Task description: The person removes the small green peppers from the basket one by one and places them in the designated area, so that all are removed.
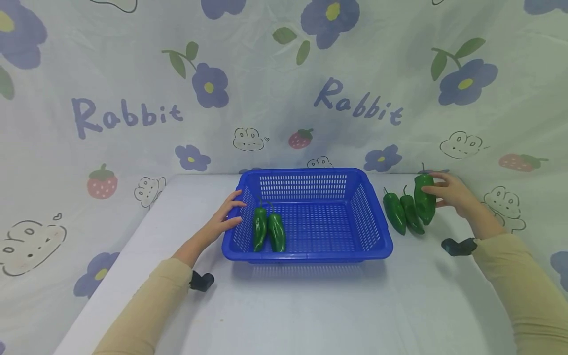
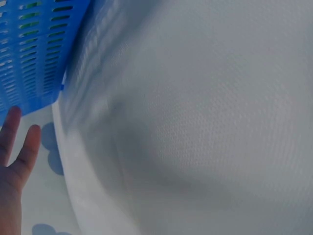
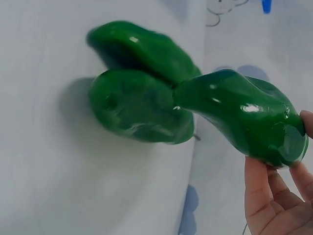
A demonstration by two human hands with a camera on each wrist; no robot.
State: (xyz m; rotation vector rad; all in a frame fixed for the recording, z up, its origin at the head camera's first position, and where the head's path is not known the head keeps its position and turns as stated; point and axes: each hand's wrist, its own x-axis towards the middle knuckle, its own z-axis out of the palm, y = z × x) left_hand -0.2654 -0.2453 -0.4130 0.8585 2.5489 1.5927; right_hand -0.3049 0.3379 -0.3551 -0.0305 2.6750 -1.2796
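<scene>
My right hand [image 1: 458, 195] pinches a glossy green pepper [image 1: 424, 204] between thumb and fingers, raised off the table at the right. In the right wrist view that pepper [image 3: 249, 115] is gripped by its wide end, its narrow tip pointing away from the fingers. Two more green peppers, one on the left [image 1: 394, 213] and one nearer the hand [image 1: 411, 215], lie side by side below it. My left hand [image 1: 220, 220] rests its spread fingers at the left rim of a blue plastic basket [image 1: 306, 256]. Inside, two green peppers [image 1: 259, 229] lie along the left side.
The basket stands mid-table on a white cloth [image 1: 284, 310], between the two hands. Behind the table hangs a curtain [image 1: 266, 98] printed with flowers, rabbits and strawberries. A black strap piece [image 1: 459, 247] sits at the right wrist and another [image 1: 201, 281] at the left.
</scene>
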